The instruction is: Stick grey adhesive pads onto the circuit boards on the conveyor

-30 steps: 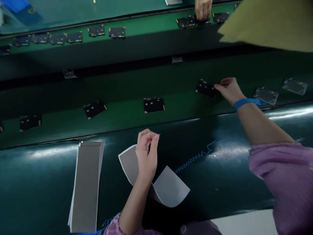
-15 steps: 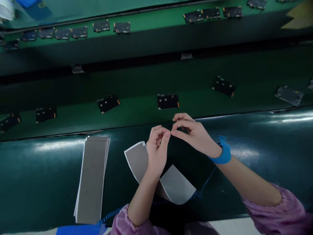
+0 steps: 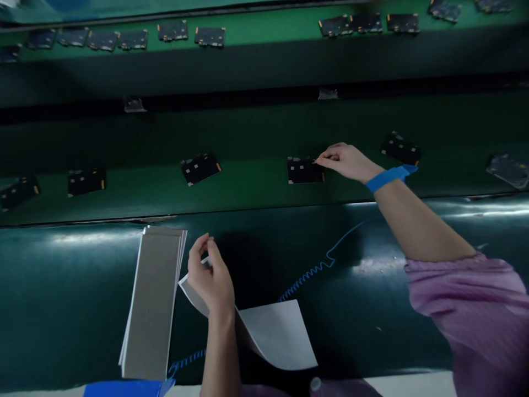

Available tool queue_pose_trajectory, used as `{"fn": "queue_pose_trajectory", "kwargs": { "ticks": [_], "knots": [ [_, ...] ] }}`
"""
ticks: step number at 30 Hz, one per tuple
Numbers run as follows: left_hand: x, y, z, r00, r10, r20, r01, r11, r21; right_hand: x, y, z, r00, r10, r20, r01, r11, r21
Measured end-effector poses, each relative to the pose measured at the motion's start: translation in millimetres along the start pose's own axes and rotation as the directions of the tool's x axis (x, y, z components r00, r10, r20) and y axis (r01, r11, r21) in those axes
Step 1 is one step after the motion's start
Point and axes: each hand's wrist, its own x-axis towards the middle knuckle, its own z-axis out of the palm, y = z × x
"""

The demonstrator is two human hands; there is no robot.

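Observation:
My right hand (image 3: 343, 161) reaches over the green belt, thumb and fingers pinched at the upper right corner of a black circuit board (image 3: 305, 172). Whatever lies between those fingertips is too small to make out. A blue wrist strap (image 3: 390, 177) circles that wrist. My left hand (image 3: 211, 278) is closed above the dark green table, its thumb against the fingers. A bent, grey-white sheet (image 3: 279, 333) passes beneath it and appears held by the curled fingers, though the grip itself is hidden.
To the left lies a stack of long grey sheets (image 3: 152, 303). A coiled blue cord (image 3: 303, 281) crosses the table (image 3: 372, 325). More boards lie on the belt, such as this board (image 3: 201, 169). Several boards (image 3: 210, 37) line a raised green ledge at the back.
My hands have parted from touching fingertips. The right moved forward onto the board; the left moved left and down, and the bent sheet shifted with it. The view has shifted slightly.

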Motion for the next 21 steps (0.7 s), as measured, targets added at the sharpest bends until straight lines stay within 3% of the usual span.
{"fn": "queue_pose_trajectory", "kwargs": {
  "ticks": [2,5,11,15,17,19,21],
  "knots": [
    [2,-4,-0.6,0.986,-0.057,0.154,0.048,0.997,0.068,-2,1,-4,1.0,0.014,0.017,-0.014,1.0,-0.028],
    [6,-6,-1.0,0.951,-0.046,0.306,-0.009,0.984,0.175,-3,4,-4,0.999,0.041,0.012,-0.04,0.998,-0.053],
    [9,-8,-0.6,0.917,0.017,0.399,-0.127,0.96,0.251,0,16,4,0.985,0.14,-0.104,-0.147,0.987,-0.065],
    [16,-14,-9.2,0.895,0.041,0.444,-0.146,0.968,0.205,-13,29,-14,0.955,0.272,-0.123,-0.254,0.957,0.142],
    [20,-18,-20.2,0.901,0.041,0.432,-0.13,0.975,0.179,-26,40,-30,0.899,0.365,-0.243,-0.334,0.929,0.16],
    [23,-23,-34.1,0.921,0.053,0.386,-0.139,0.97,0.2,-39,52,-45,0.784,0.456,-0.421,-0.457,0.883,0.105],
    [21,-29,-47.7,0.933,0.028,0.359,-0.128,0.958,0.257,-48,62,-57,0.68,0.543,-0.493,-0.581,0.809,0.09]
  ]
}}
